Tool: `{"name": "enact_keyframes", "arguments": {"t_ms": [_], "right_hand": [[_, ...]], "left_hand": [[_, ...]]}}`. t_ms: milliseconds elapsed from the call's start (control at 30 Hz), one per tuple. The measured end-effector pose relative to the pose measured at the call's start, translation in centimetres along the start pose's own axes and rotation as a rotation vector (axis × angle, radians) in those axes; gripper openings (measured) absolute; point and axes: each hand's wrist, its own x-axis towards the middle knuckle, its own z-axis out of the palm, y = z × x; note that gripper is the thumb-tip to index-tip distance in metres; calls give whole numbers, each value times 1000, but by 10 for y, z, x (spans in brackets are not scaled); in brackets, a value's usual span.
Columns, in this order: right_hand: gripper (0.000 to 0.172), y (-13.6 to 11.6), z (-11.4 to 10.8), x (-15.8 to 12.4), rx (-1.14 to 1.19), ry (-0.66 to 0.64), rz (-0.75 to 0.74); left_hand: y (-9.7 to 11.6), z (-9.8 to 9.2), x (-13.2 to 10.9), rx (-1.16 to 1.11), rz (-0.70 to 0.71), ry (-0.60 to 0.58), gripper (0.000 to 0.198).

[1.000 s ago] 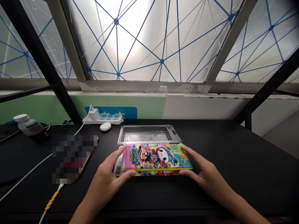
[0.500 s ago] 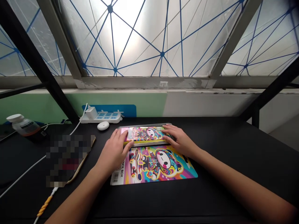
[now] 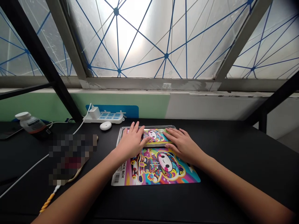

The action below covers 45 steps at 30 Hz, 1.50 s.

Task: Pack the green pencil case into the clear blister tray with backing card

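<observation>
A colourful cartoon pencil box lies inside a clear plastic tray on the black desk. My left hand rests flat on the box's left part, fingers stretched out. My right hand lies flat on its right part, fingers spread. In front of the tray lies a printed backing card with the same cartoon figure and the words "PENCIL BOX" on its left edge. Both forearms reach over this card.
A white power strip with a plugged charger sits at the desk's back, a small white oval object beside it. A white-capped bottle stands far left. White cables run across the left. A blurred patch covers something left of the card.
The pencil box was lifted off the backing card and set into the clear tray behind it. Both hands then moved from gripping its ends to lying flat on top of it.
</observation>
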Motion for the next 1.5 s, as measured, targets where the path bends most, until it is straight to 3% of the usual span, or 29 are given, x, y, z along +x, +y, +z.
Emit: {"name": "enact_keyframes", "arguments": {"t_ms": [167,400,533,767,900,1067,1233,1500], "right_hand": [[48,0,-4,-2,33,13,8],[36,-4,-5,3,192,79,43],[31,-1,-9,21,285,16,59],[57,-18,-18,74,262,-219,43],[60,-31,-13,90,253,-251,-9],[64,-29,-13,102,323,-361,41],[66,-31,-20,114,307,-425,73],[63,-35,-19,108,327,-319,64]], "left_hand": [[-2,10,3,54,19,9,72],[-5,7,-1,69,47,-13,69],[-4,8,-1,75,55,14,65],[-11,4,-1,-107,22,69,52],[-19,-5,1,-310,-35,142,45],[-29,-13,4,-487,-136,158,38],[-38,-20,4,-435,-134,97,34],[-41,-27,-1,-269,7,148,34]]}}
